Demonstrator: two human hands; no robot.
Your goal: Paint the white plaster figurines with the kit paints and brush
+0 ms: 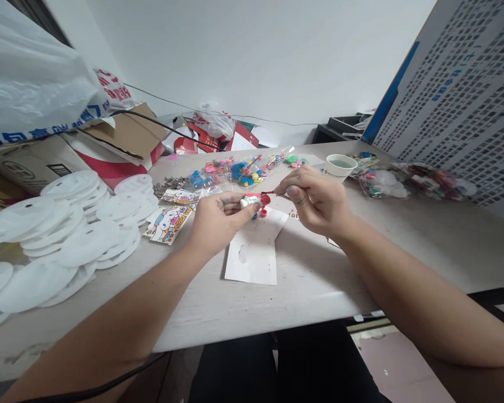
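Note:
My left hand (217, 219) is closed around a small white figurine (247, 201) with red on its upper part. Right beside the figurine is a little red paint pot (266, 199); whether the fingers also grip it I cannot tell. Between thumb and fingers of my right hand (317, 202) is a thin paintbrush (270, 193), its dark red tip at the pot and figurine. Both hands are above a white sheet of paper (258, 260) with a wet-looking patch on it. Just behind the right hand stands a paper cup (341, 166) of liquid.
White discs (88, 243) lie in piles at the left, near printed cartoon cards (169, 225) and small metal parts (172, 184). Clear bags of colourful paint pots (247, 172) lie behind my hands. More bagged pieces (384, 183) are at right, before a tall printed board (453, 106).

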